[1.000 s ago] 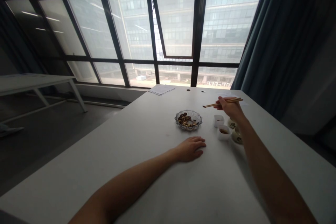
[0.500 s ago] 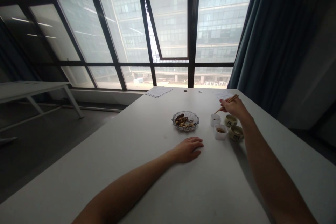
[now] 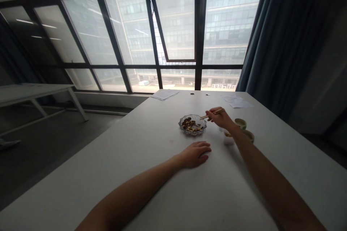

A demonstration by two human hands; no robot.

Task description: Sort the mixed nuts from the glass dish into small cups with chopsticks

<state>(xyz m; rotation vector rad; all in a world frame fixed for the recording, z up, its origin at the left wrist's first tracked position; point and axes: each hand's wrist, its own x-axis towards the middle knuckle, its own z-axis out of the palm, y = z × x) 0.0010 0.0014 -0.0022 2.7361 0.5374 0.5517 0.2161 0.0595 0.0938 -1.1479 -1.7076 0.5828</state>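
The white counter (image 3: 141, 151) carries a ribbed glass dish (image 3: 192, 130) of brown nuts, with two ceramic cups (image 3: 240, 123) beyond the right forearm. The left hand (image 3: 194, 154) rests palm down beside the dish, its fingers lying loosely together, while the right hand (image 3: 221, 118) has its fingers pinching slim wooden chopsticks (image 3: 213, 114), angled so the tips reach over the dish's rim.

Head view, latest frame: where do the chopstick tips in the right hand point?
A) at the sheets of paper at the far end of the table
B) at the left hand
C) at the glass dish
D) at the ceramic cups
C. The chopsticks, held in the right hand, run leftward, and their tips reach the rim of the glass dish.
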